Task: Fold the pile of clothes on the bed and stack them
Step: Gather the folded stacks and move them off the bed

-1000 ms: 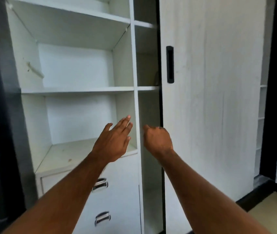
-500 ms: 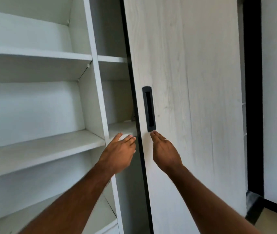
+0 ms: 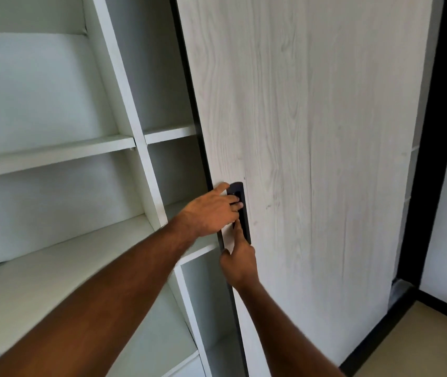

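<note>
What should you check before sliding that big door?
1. Left hand on the handle: ok, fingertips reach into its recess.
2. Right hand on the handle: ok, one finger points up into it.
3. Firm grip: cannot tell, fingertips are hidden.
4. Door edge clear of fingers: not ok, the left hand crosses it.
5. Shelves beside the door hold nothing sticking out: ok.
6. Folded clothes ready: cannot tell, none in view.
</note>
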### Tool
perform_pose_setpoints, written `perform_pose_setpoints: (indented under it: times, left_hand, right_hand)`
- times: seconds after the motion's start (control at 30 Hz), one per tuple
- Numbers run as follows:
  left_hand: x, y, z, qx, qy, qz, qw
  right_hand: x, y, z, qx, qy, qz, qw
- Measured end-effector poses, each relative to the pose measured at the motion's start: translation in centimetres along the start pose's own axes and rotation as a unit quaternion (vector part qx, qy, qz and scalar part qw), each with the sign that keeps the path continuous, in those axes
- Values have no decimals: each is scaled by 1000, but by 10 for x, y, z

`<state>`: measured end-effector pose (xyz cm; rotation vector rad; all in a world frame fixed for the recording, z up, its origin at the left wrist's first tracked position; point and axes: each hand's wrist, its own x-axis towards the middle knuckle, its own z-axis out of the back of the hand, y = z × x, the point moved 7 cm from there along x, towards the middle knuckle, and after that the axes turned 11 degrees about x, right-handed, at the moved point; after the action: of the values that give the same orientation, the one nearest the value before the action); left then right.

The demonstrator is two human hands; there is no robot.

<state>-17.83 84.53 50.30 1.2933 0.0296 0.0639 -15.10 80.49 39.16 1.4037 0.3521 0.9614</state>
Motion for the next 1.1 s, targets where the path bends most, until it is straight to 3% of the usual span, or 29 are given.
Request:
perform_pose_setpoints:
  times: [0.23, 0.6, 0.93, 1.1]
  left_hand:
    - [-3, -9, 2, -28, -8, 38, 999]
    - [-83, -7, 6, -70, -75, 106, 989]
    - [-189, 1, -6, -89, -78, 111, 987]
    - [-249, 5, -16, -112, -41, 109, 987]
  right_hand:
    - [-7, 6, -2, 57, 10, -19, 998]
    - [-49, 25, -43, 59, 84, 33, 994]
    - [-100, 56, -116, 54, 121, 55, 990]
    - [-128, 64, -160, 11, 150, 92, 984]
